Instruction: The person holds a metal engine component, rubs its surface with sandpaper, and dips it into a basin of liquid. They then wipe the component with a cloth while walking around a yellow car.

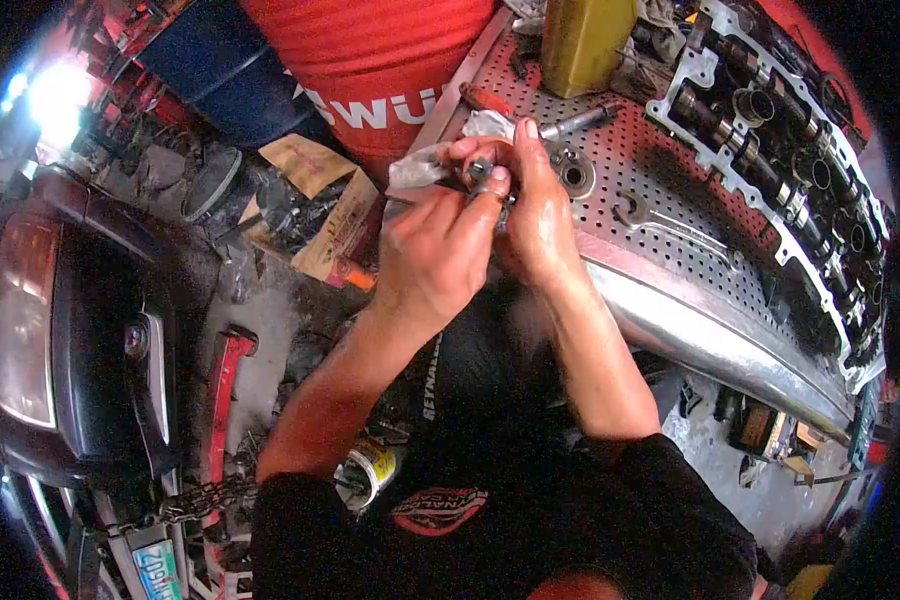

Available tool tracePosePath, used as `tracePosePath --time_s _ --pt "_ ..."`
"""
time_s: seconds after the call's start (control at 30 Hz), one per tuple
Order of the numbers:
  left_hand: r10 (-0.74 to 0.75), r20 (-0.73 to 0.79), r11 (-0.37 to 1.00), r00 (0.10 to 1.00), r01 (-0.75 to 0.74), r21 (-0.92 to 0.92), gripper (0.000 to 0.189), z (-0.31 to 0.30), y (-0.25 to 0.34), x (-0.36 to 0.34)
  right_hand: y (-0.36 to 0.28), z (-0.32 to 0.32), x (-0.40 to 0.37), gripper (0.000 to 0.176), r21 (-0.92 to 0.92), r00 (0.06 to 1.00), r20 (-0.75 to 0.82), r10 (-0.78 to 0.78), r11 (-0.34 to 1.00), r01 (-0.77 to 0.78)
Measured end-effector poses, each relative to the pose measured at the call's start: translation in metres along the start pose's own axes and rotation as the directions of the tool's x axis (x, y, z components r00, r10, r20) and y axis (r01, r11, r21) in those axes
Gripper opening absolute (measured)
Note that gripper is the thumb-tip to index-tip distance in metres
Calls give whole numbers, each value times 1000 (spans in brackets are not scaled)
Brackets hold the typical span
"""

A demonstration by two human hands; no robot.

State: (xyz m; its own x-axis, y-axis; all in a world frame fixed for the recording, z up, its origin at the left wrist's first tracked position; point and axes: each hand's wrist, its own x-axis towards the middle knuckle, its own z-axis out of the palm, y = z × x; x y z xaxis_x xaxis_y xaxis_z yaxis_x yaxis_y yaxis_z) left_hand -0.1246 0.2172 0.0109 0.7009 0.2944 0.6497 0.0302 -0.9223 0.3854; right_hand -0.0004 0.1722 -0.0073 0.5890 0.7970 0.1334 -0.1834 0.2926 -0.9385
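My left hand (435,245) is closed, its fingers pinching a small dark metal part (483,168) whose shape is mostly hidden. Against it, my right hand (540,205) is curled around the same part, with one finger pointing up. A whitish cloth or bag (417,170) shows behind the fingers at the left. Just right of my right hand, a round metal piece with a central hole (573,175) lies on the perforated metal table (660,170). A combination wrench (675,222) rests farther right, and a socket tool (582,121) lies behind my hands.
A large engine cylinder head (760,150) covers the table's right side. A yellow container (582,45) and a red-handled tool (485,99) are at the back. Red (370,60) and blue (220,75) drums stand beyond. At left are an open cardboard box (340,225) and a dark vehicle (100,340).
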Motion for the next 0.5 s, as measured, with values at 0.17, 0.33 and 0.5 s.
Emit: tracePosePath --time_s 0.17,0.33,0.5 --pt "-315 198 592 928 356 -723 32 7 -4 -3 2 -2 -2 70 88 1000 7 -26 996 25" --pt "296 -50 888 954 -256 382 27 5 -9 2 -4 1 -6 59 123 999 10 33 992 -34" --pt "-400 241 555 884 443 -704 23 5 11 -1 -8 -4 -6 58 223 999 43 15 974 -24"
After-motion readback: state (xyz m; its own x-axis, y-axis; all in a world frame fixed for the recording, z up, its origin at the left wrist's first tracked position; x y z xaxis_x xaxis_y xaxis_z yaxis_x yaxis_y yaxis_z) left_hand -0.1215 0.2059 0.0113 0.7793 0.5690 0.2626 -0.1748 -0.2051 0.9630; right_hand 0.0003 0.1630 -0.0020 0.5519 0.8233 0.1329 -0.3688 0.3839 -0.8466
